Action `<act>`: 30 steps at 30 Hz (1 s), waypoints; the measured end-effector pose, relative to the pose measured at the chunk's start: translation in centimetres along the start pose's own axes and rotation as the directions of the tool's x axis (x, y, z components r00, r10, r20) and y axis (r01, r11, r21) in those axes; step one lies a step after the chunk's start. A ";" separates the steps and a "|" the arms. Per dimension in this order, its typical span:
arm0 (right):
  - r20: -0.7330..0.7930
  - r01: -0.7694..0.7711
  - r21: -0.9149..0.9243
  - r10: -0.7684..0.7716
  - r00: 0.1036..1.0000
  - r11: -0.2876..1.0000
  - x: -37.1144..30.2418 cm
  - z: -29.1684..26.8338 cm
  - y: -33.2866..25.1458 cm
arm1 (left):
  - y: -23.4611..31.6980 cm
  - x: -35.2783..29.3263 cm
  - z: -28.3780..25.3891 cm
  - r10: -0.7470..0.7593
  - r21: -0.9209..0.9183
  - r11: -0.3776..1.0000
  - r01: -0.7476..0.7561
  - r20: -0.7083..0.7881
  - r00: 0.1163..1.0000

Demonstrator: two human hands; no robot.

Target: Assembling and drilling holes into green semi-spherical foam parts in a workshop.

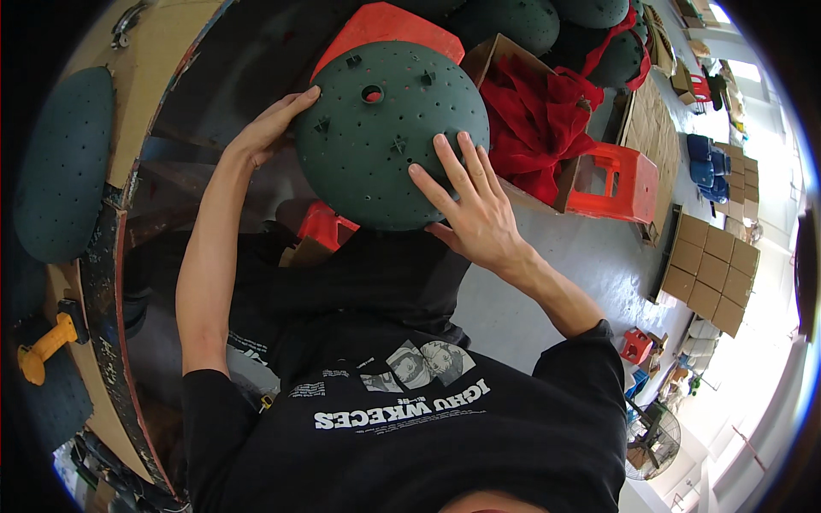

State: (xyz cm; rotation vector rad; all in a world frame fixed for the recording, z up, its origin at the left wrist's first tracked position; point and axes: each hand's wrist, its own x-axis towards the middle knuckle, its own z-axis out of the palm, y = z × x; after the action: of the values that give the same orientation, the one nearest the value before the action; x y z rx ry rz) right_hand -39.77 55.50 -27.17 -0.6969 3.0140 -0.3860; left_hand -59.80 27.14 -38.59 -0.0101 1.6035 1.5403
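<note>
A dark green dome (359,162), dotted with small holes and a few raised star-shaped fittings, is in front of me. It has one round collared opening near its far side. My left hand (278,126) grips the dome's left rim, its thumb on the edge and its other fingers mostly hidden. Across the near right part of the surface, my right hand (477,209) lies with its fingers stretched and spread. Behind the dome, a red plastic stool (389,27) shows partly.
To the left, a worktable (141,47) carries another green dome (64,162) and a yellow power tool (50,349). Crumpled red fabric (539,120) fills a cardboard box at right, beside a red stool (620,184). More green domes (513,26) are piled behind; stacked cartons (710,269) stand farther right.
</note>
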 end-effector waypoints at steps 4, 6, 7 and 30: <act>0.031 -0.001 0.028 0.000 1.000 1.000 0.6 -0.7 0.0 | 0.2 -0.4 -0.1 -0.004 0.027 1.000 0.004 -0.015 1.000; 0.006 0.011 0.091 -0.012 1.000 0.996 0.7 -1.1 -0.2 | -0.2 -0.5 -0.4 0.004 0.017 1.000 -0.003 -0.049 0.999; 0.004 0.013 0.091 -0.014 1.000 0.996 0.9 -1.4 -0.1 | -0.3 -0.6 -0.6 0.006 0.018 1.000 -0.005 -0.051 0.999; -0.031 -0.159 0.780 0.291 0.956 0.605 11.6 -6.6 5.8 | 5.0 -10.1 2.1 0.498 0.227 0.866 -0.445 -0.308 0.811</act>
State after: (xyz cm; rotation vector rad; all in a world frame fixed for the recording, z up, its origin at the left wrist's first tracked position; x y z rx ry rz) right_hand -53.19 57.05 -21.81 -0.1923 2.5603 -1.6424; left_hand -55.27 24.44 -28.41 0.2186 2.1255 1.8744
